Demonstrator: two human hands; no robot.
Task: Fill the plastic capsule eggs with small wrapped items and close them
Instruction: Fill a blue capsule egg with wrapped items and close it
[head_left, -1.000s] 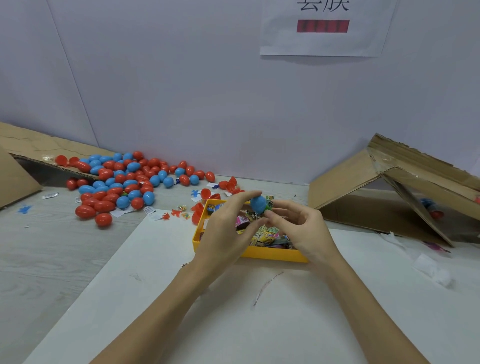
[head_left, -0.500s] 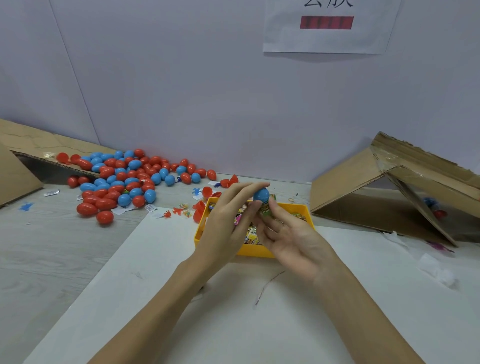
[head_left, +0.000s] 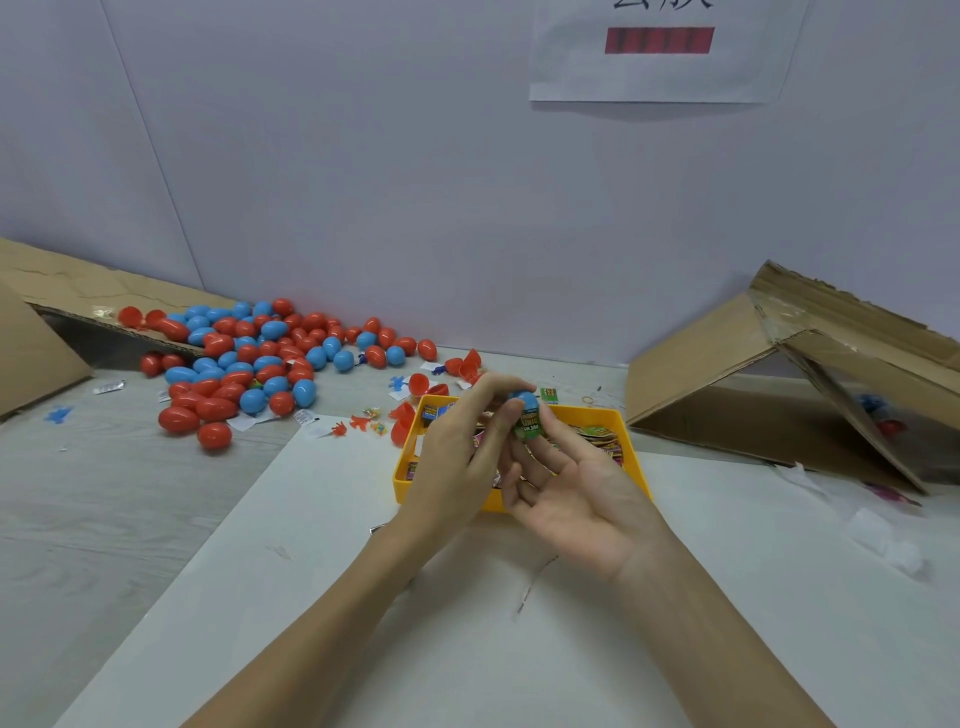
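Note:
My left hand (head_left: 457, 452) pinches a blue capsule egg half (head_left: 525, 399) between thumb and fingertips, above the yellow tray (head_left: 631, 447). A green wrapped item (head_left: 529, 426) sits right under the blue half, pinched by the fingertips of my right hand (head_left: 571, 483), whose palm faces up. The tray holds several colourful wrapped items (head_left: 597, 436). A pile of closed red and blue eggs (head_left: 249, 358) lies at the back left of the table.
Loose red egg halves (head_left: 465, 366) and small plastic toys (head_left: 358, 423) lie behind and left of the tray. A cardboard box (head_left: 779, 379) lies on its side at the right, another cardboard piece (head_left: 36, 338) at far left. White paper sheet (head_left: 467, 649) covers the near table.
Both hands have risen slightly and shifted toward the tray's far edge. My right palm has turned upward, and the green wrapped item now shows under the blue half.

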